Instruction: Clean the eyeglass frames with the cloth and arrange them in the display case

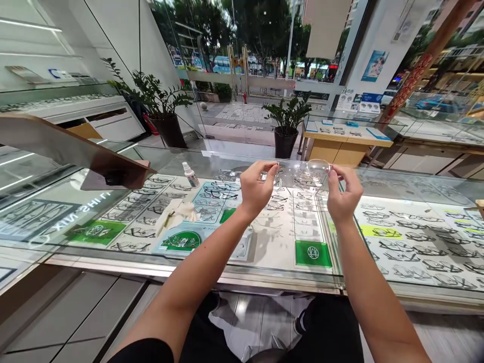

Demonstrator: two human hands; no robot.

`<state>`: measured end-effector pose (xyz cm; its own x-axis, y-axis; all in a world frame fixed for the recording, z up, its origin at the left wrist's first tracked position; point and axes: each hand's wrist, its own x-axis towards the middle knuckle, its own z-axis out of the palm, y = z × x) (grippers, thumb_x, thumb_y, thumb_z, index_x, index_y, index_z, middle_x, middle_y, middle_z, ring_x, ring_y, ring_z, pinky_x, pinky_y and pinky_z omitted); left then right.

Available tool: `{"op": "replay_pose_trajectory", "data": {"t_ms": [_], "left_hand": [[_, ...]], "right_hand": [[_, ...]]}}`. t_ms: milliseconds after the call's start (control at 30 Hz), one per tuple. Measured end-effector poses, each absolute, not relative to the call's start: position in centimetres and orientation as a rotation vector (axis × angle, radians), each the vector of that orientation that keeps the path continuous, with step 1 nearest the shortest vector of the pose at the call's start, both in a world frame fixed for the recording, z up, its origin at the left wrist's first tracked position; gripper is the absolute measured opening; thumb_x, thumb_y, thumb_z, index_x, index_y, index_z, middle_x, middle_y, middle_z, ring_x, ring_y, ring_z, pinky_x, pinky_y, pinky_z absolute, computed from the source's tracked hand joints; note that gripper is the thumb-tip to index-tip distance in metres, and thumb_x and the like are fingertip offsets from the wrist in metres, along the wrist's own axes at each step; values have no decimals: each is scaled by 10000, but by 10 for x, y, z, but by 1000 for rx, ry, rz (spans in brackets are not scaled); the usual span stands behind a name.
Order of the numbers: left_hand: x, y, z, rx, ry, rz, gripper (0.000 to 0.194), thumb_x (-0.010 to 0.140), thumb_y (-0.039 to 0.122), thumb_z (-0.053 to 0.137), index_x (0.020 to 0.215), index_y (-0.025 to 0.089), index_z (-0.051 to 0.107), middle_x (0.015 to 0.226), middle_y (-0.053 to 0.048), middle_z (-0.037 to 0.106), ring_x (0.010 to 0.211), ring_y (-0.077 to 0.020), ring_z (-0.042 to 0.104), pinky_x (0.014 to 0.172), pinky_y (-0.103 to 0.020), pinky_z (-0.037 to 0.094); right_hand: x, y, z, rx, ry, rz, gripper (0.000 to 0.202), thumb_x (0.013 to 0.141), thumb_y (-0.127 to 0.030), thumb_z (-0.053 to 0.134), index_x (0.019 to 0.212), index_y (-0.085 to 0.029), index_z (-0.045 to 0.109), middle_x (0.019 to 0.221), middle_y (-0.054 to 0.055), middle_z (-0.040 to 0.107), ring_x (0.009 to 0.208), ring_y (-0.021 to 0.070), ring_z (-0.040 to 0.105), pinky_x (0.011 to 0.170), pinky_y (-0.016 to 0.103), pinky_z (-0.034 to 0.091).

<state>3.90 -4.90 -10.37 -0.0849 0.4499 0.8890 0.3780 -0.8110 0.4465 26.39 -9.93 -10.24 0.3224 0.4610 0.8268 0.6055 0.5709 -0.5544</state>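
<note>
A pair of thin-rimmed eyeglasses (318, 167) is held up above the glass counter (264, 275), spanning the gap between my hands. My left hand (258, 187) pinches its left end between thumb and fingers. At the other end, my right hand (344, 194) has thumb and fingertips closed on the frame. The clear lenses blend with the display behind, so the left part is hard to make out. Below my left forearm lies a pale blue tray (212, 234), with another pair of glasses (182, 241) on its green patch. A beige cloth (177, 214) is bunched beside it.
A white spray bottle (190, 175) stands on the counter, left of my left hand. A brown-edged mirror or panel (86, 151) juts in from the left. Rows of glasses (416, 237) fill the case at right. Potted plants (286, 133) stand beyond the counter.
</note>
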Motion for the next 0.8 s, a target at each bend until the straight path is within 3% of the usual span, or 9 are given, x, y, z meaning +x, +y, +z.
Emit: {"op": "replay_pose_trajectory", "data": {"t_ms": [67,233,367,800], "left_hand": [[35,-52,-84,2111,930,2078,209,1059,366,678,997,197,783,903,-51,814,843,-170,770,812,-318,613],[25,-61,-9,2156,711,2085,160,1065,348,668,1034,210,741,928,-32,784,810,-141,758,781,-287,616],[18,-76,34,2146,638,2182,91,1048,313,698,1044,233,741,976,-22,772,801,-135,753,750,-276,619],[1,-82,32,2208,746,2203,65,987,237,776,1040,254,809,909,-1,798,807,-134,750,753,-269,638]], "right_hand": [[262,-104,-87,-1001,-1272,-104,201,1035,-401,633,1031,-274,788,983,41,797,952,237,727,911,437,557],[257,-120,-16,-933,-1334,-103,183,1002,-349,662,1105,-242,768,968,40,789,894,219,759,830,398,565],[249,-139,30,-952,-1393,-150,109,972,-290,669,1014,-233,751,945,38,788,832,197,742,753,360,550],[241,-154,32,-1052,-1431,-280,149,1035,-351,649,1045,-267,772,962,24,806,814,186,737,722,336,545]]}}
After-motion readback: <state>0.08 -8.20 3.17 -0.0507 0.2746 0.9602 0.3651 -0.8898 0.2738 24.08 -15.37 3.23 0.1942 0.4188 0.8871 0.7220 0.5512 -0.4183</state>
